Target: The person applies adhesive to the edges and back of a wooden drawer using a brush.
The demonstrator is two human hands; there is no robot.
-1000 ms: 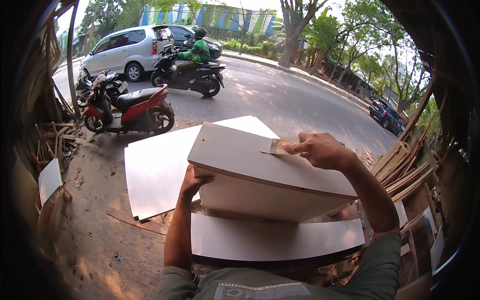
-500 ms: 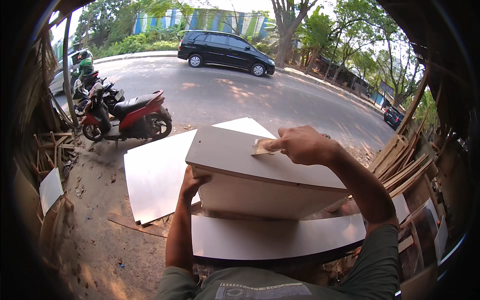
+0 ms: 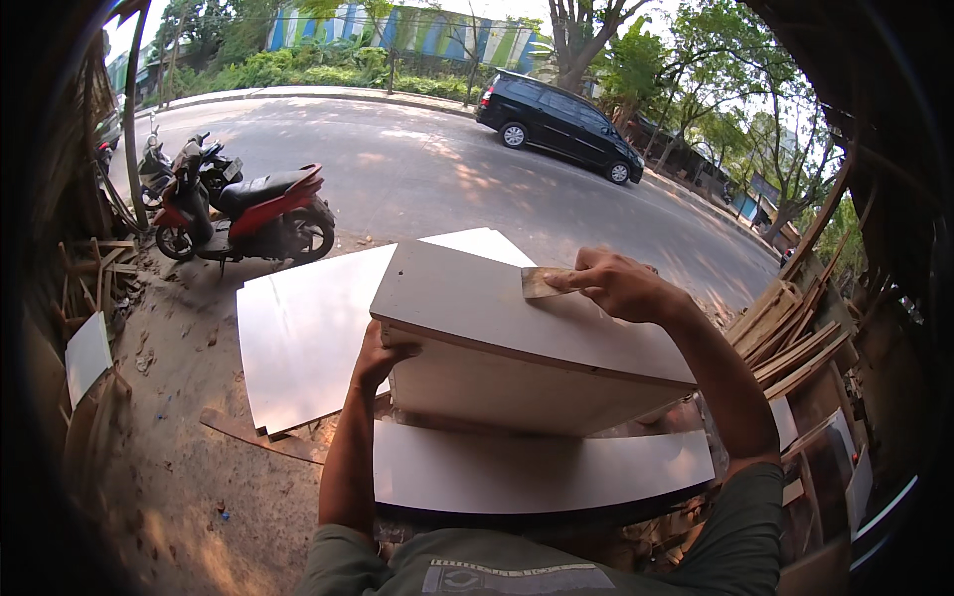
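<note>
a pale grey-white cabinet box [image 3: 507,338] rests tilted on a flat white board [image 3: 537,472] at a roadside workshop, its broad upper face smooth and matt, its front side a shade lighter. the right hand [image 3: 621,286] lies on that upper face near the far edge, fingers curled and closed on a small flat tan piece [image 3: 542,282], perhaps sandpaper or a scraper, pressed against the surface. the left hand [image 3: 383,353] grips the box's near left corner, fingers wrapped round the edge and hidden beneath it. a second, larger white panel [image 3: 308,338] lies on the dirt ground just to the left, its far corner showing behind the box. offcuts of wood [image 3: 785,338] are stacked at the right. a red and black motorbike [image 3: 248,214] stands parked beyond the panel at the left, and a black car [image 3: 561,124] is on the sunlit road. a striped blue, green and white wall [image 3: 427,30] runs behind bushes on the far side.
</note>
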